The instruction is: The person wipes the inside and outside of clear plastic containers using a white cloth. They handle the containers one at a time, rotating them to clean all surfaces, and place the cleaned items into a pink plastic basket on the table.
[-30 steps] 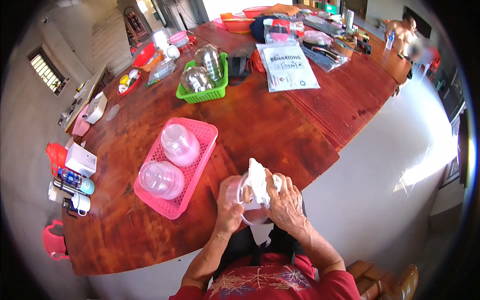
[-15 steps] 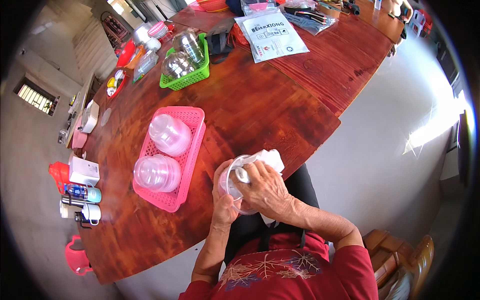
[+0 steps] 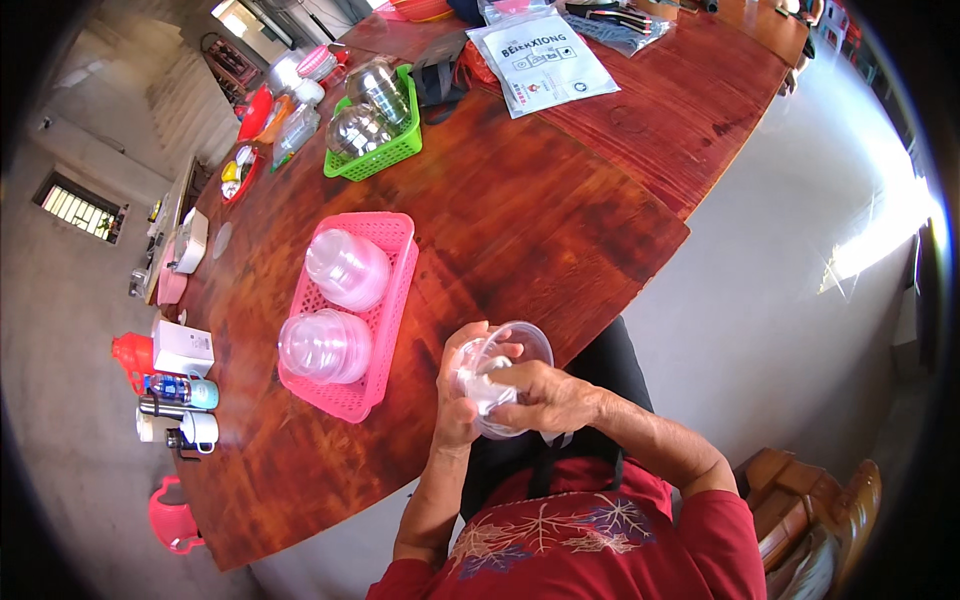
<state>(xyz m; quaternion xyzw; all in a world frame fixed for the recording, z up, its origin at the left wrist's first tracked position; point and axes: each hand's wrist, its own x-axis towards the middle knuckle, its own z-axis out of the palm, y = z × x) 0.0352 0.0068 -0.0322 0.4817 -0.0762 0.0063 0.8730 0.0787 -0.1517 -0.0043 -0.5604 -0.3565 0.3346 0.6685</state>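
Just off the table's front edge, above my lap, my left hand (image 3: 456,405) grips a clear plastic bowl (image 3: 535,342) from its left side, fingers wrapped round the wall. The bowl is tilted. My right hand (image 3: 555,397) presses a bunched white cloth (image 3: 488,392) against it with bent fingers; whether the cloth is inside the bowl or against its outer wall is hard to tell. On the table to the left, a pink perforated basket (image 3: 385,345) holds two stacks of clear plastic bowls, a far stack (image 3: 348,268) and a near stack (image 3: 325,347).
Farther back on the wooden table (image 3: 520,200) stand a green basket (image 3: 375,160) with shiny metal bowls and a white plastic package (image 3: 545,70). Several cups and bottles, including a white mug (image 3: 200,432), and a white box (image 3: 183,348) line the left edge.
The bowl has turned in my hands, its rim now facing up and right. The cloth, which stuck out past the bowl's far right side, is now bunched under my right fingers.
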